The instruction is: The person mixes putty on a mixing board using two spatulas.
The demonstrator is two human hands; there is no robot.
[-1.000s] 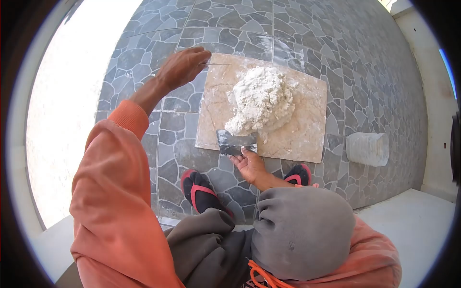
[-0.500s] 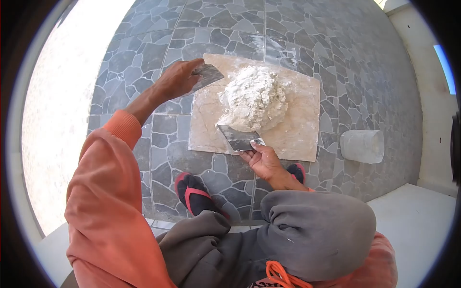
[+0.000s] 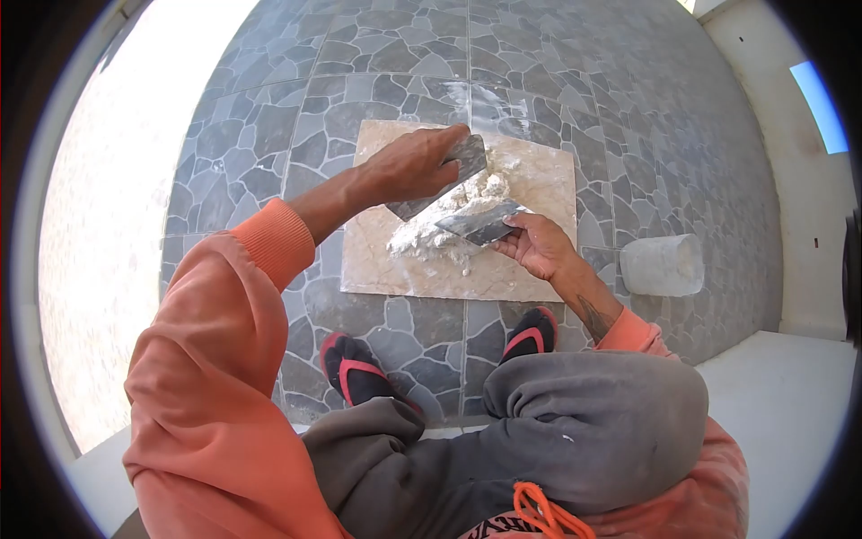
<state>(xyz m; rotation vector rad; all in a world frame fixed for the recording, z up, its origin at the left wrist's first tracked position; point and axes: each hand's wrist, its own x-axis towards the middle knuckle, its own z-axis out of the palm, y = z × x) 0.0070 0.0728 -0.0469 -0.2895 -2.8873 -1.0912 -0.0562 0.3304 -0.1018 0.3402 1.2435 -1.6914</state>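
Observation:
My left hand is closed on a flat metal scraper blade, held tilted over the far left side of the white plaster heap. In my right hand is a second scraper, pinched at its corner between thumb and fingers. Its blade lies over the near right part of the heap. The plaster looks lumpy and spreads across a beige tile board. Both blades and my left hand hide part of it.
A translucent plastic container stands to the right of the board on the stone-patterned floor. My feet in black and red sandals rest just in front of the board. White smears mark the floor beyond it.
My left hand and its scraper have moved right over the board. My right hand has moved up and right with its scraper. The heap, earlier tall and rounded, now shows lower and more spread.

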